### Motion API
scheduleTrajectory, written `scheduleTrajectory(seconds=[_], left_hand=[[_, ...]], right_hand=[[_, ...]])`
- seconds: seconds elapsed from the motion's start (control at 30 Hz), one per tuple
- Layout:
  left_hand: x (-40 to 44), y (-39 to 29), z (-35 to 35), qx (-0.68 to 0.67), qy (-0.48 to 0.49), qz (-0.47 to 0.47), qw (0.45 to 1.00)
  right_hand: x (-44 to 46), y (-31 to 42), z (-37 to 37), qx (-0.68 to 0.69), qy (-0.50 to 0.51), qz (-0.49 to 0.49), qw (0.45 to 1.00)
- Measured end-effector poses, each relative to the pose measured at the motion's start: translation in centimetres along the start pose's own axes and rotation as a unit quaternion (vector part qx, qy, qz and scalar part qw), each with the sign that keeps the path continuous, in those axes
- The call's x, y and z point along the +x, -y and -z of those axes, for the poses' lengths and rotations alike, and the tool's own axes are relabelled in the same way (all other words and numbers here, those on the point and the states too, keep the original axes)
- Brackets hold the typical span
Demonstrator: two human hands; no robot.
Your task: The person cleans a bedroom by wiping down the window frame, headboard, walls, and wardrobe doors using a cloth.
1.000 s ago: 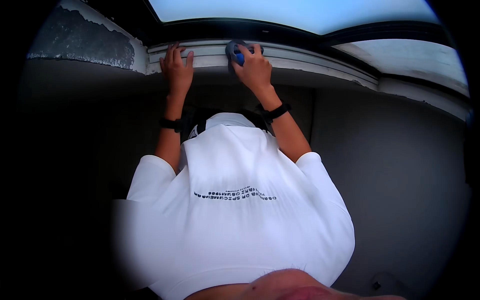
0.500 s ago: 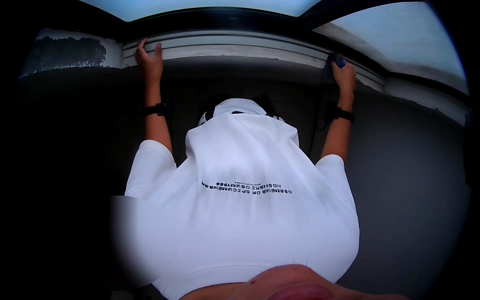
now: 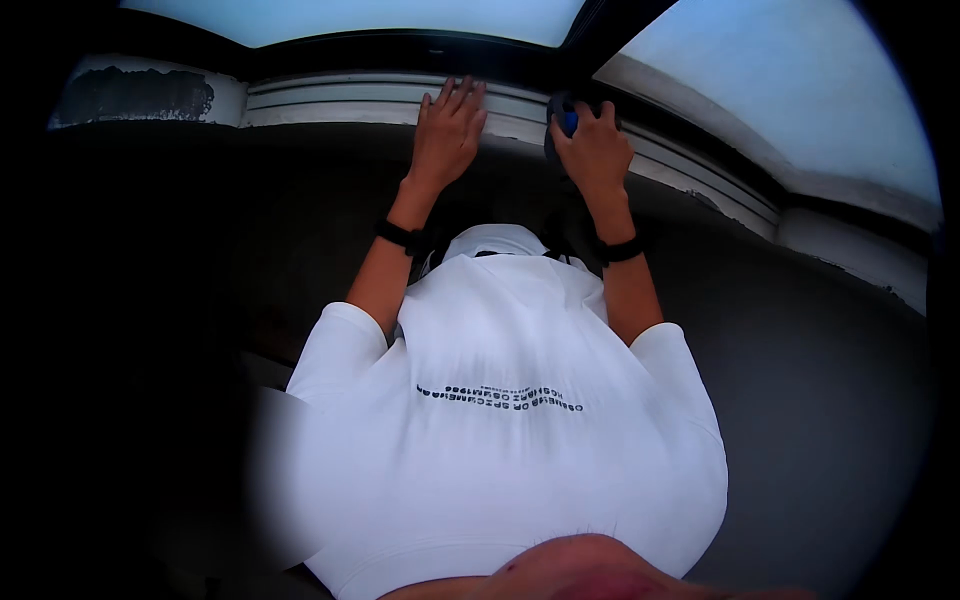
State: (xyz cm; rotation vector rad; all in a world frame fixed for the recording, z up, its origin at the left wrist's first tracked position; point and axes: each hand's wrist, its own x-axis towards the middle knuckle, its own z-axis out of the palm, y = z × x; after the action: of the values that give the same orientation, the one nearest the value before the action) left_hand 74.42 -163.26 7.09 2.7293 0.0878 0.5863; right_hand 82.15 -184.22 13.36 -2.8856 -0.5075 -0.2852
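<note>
A pale grooved window track (image 3: 340,92) runs along the sill at the top of the view. My left hand (image 3: 449,135) lies on it near the middle, fingers spread and holding nothing. Just to the right, my right hand (image 3: 595,150) is wrapped round a dark cloth with a blue part (image 3: 569,122), pressed against the track. The fingers partly cover the blue part, so its shape cannot be made out. Both wrists wear black bands.
Dark window frame bars (image 3: 420,52) stand beyond the track, with bright glass panes (image 3: 780,90) behind them. At the left end is a sill patch of rough dark grey (image 3: 140,95). A grey wall (image 3: 800,380) is on the right.
Since half a second ago, my left hand has moved right along the track to the middle. My right hand, with the cloth, went far right and has come back left towards it.
</note>
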Motion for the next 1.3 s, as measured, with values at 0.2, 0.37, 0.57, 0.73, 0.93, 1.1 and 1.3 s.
scheduleTrajectory(seconds=[0.2, 0.37, 0.57, 0.73, 0.93, 1.1, 1.3], left_hand=[[-0.3, 0.4, -1.0, -0.032, 0.004, 0.018, 0.999], [-0.2, 0.5, -1.3, -0.041, 0.007, 0.025, 0.999], [-0.5, 0.5, -1.9, -0.026, -0.029, 0.012, 0.999], [-0.6, 0.8, -1.8, -0.033, -0.039, 0.002, 0.999], [-0.7, 0.9, -2.4, -0.04, -0.05, -0.006, 0.998], [-1.0, 1.1, -2.0, -0.079, -0.032, -0.002, 0.996], [0.2, 0.0, -0.9, -0.062, 0.056, 0.027, 0.996]], right_hand=[[-0.7, -6.9, -0.4, 0.008, -0.034, -0.115, 0.993], [-1.4, -13.7, 1.3, -0.024, -0.018, -0.239, 0.97], [-1.4, -9.4, 0.6, 0.033, -0.038, -0.188, 0.981], [-0.9, -1.2, 0.0, 0.069, -0.183, -0.027, 0.98], [0.0, -2.2, -1.4, 0.03, -0.214, 0.008, 0.976], [-0.2, -5.6, 1.0, -0.007, -0.164, -0.103, 0.981], [0.2, -0.6, -0.5, 0.067, -0.113, -0.044, 0.99]])
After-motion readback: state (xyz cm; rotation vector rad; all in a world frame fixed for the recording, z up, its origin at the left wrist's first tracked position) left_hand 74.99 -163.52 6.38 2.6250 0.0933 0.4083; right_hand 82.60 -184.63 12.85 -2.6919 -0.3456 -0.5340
